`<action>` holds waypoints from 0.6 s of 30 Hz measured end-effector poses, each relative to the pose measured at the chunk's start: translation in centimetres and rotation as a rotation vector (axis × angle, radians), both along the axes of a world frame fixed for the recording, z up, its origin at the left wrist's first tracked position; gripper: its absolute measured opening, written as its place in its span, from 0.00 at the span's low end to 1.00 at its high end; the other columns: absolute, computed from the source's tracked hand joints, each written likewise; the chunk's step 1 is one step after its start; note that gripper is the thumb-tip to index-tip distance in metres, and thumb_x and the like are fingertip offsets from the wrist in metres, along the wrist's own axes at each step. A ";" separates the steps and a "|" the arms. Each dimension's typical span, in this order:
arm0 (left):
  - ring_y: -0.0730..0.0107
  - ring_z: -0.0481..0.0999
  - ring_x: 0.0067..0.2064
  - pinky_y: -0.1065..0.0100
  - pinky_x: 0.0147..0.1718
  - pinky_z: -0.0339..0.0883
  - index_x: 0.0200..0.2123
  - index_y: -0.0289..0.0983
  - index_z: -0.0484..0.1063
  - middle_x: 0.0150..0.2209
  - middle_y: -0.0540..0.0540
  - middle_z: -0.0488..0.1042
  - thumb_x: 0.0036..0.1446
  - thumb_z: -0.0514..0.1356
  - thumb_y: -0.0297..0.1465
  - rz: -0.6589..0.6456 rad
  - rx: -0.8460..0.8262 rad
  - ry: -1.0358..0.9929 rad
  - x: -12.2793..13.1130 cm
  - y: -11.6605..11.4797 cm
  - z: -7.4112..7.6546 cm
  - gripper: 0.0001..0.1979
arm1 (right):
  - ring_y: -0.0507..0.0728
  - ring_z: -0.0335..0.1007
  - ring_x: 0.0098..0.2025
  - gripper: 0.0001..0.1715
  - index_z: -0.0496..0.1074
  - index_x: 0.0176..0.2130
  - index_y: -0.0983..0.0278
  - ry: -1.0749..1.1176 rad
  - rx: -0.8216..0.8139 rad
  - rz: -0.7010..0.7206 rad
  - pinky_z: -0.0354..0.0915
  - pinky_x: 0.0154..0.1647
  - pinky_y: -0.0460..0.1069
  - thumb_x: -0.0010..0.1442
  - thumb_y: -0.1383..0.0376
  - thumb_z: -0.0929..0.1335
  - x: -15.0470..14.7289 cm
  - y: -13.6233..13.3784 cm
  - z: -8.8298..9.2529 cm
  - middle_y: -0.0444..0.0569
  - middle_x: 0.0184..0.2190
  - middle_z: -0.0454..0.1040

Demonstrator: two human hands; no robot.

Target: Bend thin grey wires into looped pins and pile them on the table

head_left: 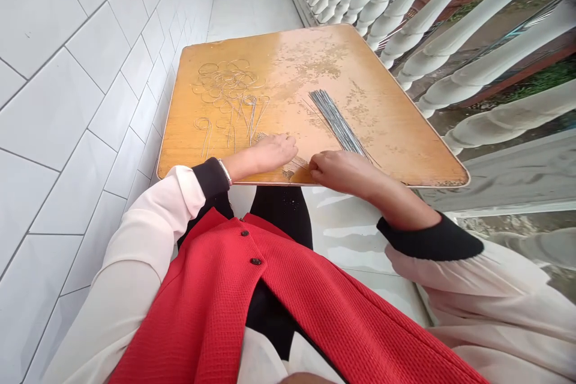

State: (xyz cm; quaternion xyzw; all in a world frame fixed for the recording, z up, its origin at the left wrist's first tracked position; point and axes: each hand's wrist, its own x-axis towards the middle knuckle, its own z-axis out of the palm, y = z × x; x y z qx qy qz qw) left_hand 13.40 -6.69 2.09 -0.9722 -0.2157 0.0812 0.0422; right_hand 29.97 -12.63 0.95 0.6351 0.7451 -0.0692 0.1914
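Straight metal wires run toward 1 o'clock across the worn wooden counter, their near ends under the curled right hand, grip unclear. The left hand lies flat, palm down, just apart, below bent wire loops.

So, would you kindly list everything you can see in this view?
bent wires: many, silver, table's left
straight wires: one bundle, grey, table's right
table: one, orange, centre
wall tiles: many, white, left
balusters: many, white, right
vest: one, red, on the torso
bangle: one, silver, left wrist
sleeves: two, cream with black cuffs, on the arms
left hand: one, on the table's near edge
right hand: one, on the table's near edge
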 end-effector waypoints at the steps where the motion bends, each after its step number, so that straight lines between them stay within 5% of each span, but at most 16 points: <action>1: 0.51 0.77 0.56 0.61 0.43 0.66 0.52 0.24 0.74 0.53 0.28 0.76 0.67 0.43 0.17 -0.014 0.000 0.020 0.1 -0.3 0.2 0.22 | 0.63 0.76 0.41 0.21 0.78 0.42 0.71 0.011 0.029 -0.026 0.57 0.34 0.51 0.67 0.70 0.58 -0.1 -0.6 -0.2 0.60 0.42 0.80; 7: 0.56 0.78 0.52 0.64 0.42 0.65 0.51 0.28 0.75 0.50 0.33 0.78 0.70 0.45 0.21 -0.078 0.027 0.058 -1.1 -1.6 0.1 0.20 | 0.65 0.74 0.43 0.17 0.78 0.40 0.70 0.125 0.328 0.054 0.64 0.41 0.54 0.69 0.64 0.62 0.1 -3.8 -2.7 0.61 0.42 0.77; 13: 0.56 0.77 0.50 0.66 0.34 0.63 0.46 0.29 0.77 0.46 0.34 0.78 0.70 0.45 0.22 -0.094 0.079 -0.031 -2.1 -2.2 -2.5 0.19 | 0.65 0.71 0.44 0.12 0.77 0.45 0.68 0.262 0.579 0.202 0.68 0.41 0.54 0.67 0.65 0.66 2.1 -5.6 -6.3 0.58 0.43 0.77; 18: 0.58 0.77 0.48 0.65 0.35 0.64 0.46 0.29 0.76 0.44 0.36 0.77 0.71 0.44 0.24 -0.078 0.106 -0.125 -3.1 -3.6 -4.2 0.20 | 0.63 0.70 0.42 0.15 0.77 0.43 0.66 0.305 0.656 0.201 0.67 0.40 0.55 0.70 0.67 0.62 2.3 -6.0 -7.5 0.58 0.40 0.77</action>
